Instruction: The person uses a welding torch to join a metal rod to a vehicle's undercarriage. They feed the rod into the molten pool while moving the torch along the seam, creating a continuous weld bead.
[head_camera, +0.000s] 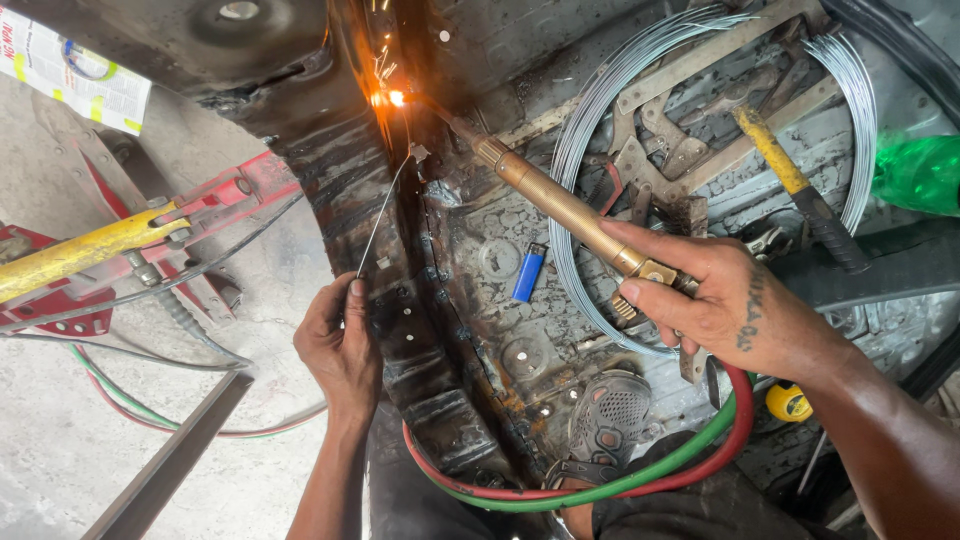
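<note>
My right hand (715, 300) grips a brass gas torch (560, 205) that slants up and left. Its tip burns with an orange flame (395, 97) against a blackened seam of a rusty car floor panel (470, 270), with sparks above. My left hand (340, 345) pinches a thin filler wire (385, 215) that rises towards the flame. A red hose (700, 460) and a green hose (640, 478) loop from the torch handle under my right wrist.
A blue lighter (530, 272) lies on the panel. A coil of steel wire (600, 120), a yellow-handled hammer (795, 185) and metal brackets lie at the upper right. A red and yellow jack (110, 250) stands at the left on concrete. A green bottle (915, 170) is far right.
</note>
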